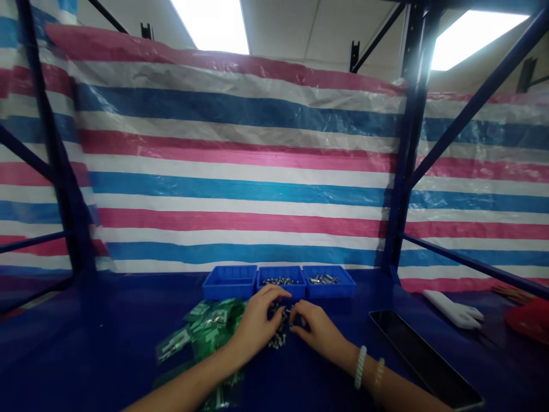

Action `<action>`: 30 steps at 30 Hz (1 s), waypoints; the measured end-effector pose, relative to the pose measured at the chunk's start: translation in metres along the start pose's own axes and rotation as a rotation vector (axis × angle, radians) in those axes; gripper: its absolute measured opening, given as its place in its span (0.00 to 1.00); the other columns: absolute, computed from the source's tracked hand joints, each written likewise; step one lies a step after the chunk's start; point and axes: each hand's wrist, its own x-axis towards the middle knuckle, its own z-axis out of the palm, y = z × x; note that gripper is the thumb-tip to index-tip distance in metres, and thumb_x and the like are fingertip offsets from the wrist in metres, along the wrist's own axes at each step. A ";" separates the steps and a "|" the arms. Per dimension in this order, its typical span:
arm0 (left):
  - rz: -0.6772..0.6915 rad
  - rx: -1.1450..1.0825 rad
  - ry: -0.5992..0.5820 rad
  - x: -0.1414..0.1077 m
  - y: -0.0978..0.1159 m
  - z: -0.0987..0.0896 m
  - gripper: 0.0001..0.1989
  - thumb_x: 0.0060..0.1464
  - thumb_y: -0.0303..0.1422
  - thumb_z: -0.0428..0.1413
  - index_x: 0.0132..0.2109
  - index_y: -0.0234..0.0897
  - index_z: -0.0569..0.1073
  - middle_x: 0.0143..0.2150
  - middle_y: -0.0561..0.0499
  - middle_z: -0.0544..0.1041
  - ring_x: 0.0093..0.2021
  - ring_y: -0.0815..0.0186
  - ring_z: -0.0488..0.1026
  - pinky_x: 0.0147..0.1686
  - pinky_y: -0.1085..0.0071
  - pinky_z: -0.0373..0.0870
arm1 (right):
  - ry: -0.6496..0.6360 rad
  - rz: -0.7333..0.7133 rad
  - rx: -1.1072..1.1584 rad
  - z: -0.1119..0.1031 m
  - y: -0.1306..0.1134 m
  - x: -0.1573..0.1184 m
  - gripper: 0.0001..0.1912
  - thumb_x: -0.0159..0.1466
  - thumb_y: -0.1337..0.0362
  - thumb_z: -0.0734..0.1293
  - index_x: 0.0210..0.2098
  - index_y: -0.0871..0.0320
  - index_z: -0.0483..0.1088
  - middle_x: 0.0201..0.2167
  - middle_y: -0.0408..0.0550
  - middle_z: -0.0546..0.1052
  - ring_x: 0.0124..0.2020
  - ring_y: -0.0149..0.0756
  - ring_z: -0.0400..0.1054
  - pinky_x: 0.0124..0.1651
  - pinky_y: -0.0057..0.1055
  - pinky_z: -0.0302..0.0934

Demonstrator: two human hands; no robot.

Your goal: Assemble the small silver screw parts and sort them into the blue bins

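A small pile of metal screws (278,340) lies on the blue surface between my hands. My left hand (258,320) arches over the pile's left side, its thumb apart from its bent fingers and nothing visible between them. At the right edge of the pile, my right hand (316,325) has its thumb and fingertips drawn together; whatever they pinch is too small to make out. Just behind the hands, a blue bin (282,292) holds metal screws, and the bin to its right (329,290) contains metal cylindrical pieces. The left bin (230,292) shows a bare inside.
Green-marked clear plastic packets (212,326) with small parts are heaped left of my left hand. A black phone-like slab (422,357) lies to the right, near a white object (454,309) and a red item (529,320). Blue rack posts (403,171) frame a striped sheet (240,189).
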 end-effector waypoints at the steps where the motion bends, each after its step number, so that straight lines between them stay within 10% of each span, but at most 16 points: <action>1: -0.005 -0.006 0.002 -0.002 0.002 0.000 0.19 0.47 0.18 0.49 0.43 0.39 0.75 0.43 0.48 0.75 0.43 0.62 0.72 0.44 0.66 0.69 | 0.012 0.009 0.013 0.000 0.001 0.001 0.09 0.53 0.77 0.68 0.31 0.58 0.69 0.29 0.41 0.70 0.28 0.31 0.63 0.33 0.26 0.57; 13: -0.210 -0.216 -0.023 -0.013 0.004 0.012 0.17 0.45 0.19 0.50 0.42 0.36 0.72 0.38 0.49 0.74 0.32 0.67 0.73 0.32 0.72 0.71 | 0.264 -0.040 0.183 -0.024 -0.010 -0.002 0.04 0.59 0.71 0.67 0.32 0.57 0.73 0.28 0.44 0.76 0.29 0.33 0.69 0.34 0.28 0.62; 30: -0.368 -0.561 0.063 -0.018 0.033 0.017 0.10 0.44 0.24 0.59 0.36 0.35 0.68 0.31 0.51 0.74 0.31 0.68 0.73 0.33 0.72 0.70 | 0.247 -0.046 0.198 -0.030 -0.033 -0.011 0.08 0.63 0.63 0.65 0.29 0.59 0.70 0.26 0.44 0.71 0.27 0.32 0.64 0.31 0.27 0.57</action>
